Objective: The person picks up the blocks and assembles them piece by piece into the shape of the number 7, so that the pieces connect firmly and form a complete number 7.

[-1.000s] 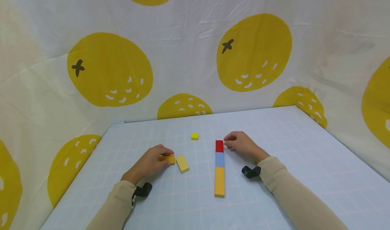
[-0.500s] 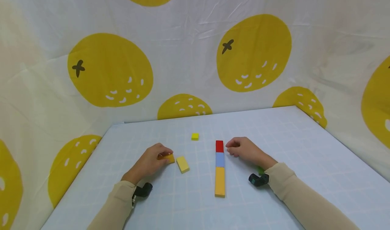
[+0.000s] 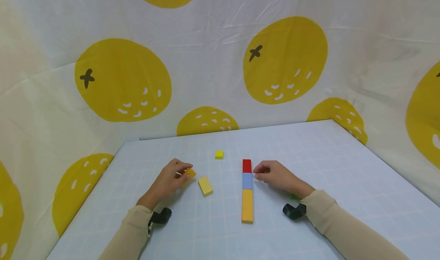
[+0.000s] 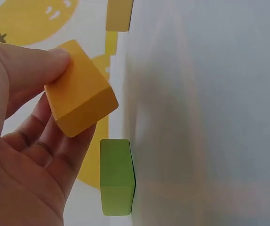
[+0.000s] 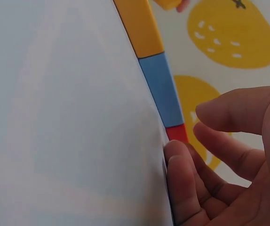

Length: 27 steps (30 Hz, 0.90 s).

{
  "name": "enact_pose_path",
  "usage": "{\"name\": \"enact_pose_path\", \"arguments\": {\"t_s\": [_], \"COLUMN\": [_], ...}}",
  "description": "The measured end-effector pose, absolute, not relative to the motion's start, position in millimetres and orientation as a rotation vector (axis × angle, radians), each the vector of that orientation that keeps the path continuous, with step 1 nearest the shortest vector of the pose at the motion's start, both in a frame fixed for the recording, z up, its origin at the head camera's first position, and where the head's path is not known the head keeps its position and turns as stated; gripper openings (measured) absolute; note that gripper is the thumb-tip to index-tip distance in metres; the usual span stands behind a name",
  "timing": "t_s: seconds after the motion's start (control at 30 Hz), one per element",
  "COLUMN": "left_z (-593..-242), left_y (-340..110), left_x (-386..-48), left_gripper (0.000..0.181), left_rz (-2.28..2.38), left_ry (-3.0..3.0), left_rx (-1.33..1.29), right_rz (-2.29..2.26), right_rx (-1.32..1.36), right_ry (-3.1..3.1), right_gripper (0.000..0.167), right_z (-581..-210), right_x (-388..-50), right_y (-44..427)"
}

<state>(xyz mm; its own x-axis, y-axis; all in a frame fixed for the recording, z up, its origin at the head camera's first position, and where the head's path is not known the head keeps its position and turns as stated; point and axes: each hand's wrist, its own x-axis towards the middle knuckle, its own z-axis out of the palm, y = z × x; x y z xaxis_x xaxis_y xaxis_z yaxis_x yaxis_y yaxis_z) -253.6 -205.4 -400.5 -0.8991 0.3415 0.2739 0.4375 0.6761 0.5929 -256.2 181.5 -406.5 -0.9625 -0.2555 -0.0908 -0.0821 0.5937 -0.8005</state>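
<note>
My left hand [image 3: 167,183] pinches an orange block [image 4: 78,92] between thumb and fingers, tilted and raised off the table. Just right of it lies a pale yellow block [image 3: 205,186]. In the left wrist view a green block [image 4: 117,176] sits below the held one. My right hand [image 3: 280,176] is beside a straight row of blocks: red [image 3: 246,166], blue [image 3: 247,181] and long orange [image 3: 247,206], end to end. Its fingers are loosely bent with nothing between them. In the right wrist view its fingertips [image 5: 177,150] are close to the red end; contact cannot be told.
A small bright yellow block [image 3: 219,155] lies farther back. Something green [image 3: 294,197] shows partly behind the right wrist. The table [image 3: 220,237] has a pale checked cover, and a fruit-print curtain [image 3: 206,80] hangs at its far edge.
My left hand has lifted and tilted the orange block, moving it slightly back and left. My right hand has slid nearer to me along the row, from the red block towards the blue one.
</note>
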Motion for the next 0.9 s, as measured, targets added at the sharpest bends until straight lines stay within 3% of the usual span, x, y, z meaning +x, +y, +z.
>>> {"name": "enact_pose_path", "arguments": {"t_s": [0.9], "left_z": [-400.0], "left_y": [-189.4], "left_x": [-256.4], "left_gripper": [0.037], "left_rz": [-1.303], "left_ry": [-2.811], "left_rx": [-0.319], "right_rz": [-1.282], "right_rx": [-0.532], "right_ry": [2.633], "right_gripper": [0.017], "right_z": [-411.5], "right_x": [-242.8], "right_y": [178.3]}}
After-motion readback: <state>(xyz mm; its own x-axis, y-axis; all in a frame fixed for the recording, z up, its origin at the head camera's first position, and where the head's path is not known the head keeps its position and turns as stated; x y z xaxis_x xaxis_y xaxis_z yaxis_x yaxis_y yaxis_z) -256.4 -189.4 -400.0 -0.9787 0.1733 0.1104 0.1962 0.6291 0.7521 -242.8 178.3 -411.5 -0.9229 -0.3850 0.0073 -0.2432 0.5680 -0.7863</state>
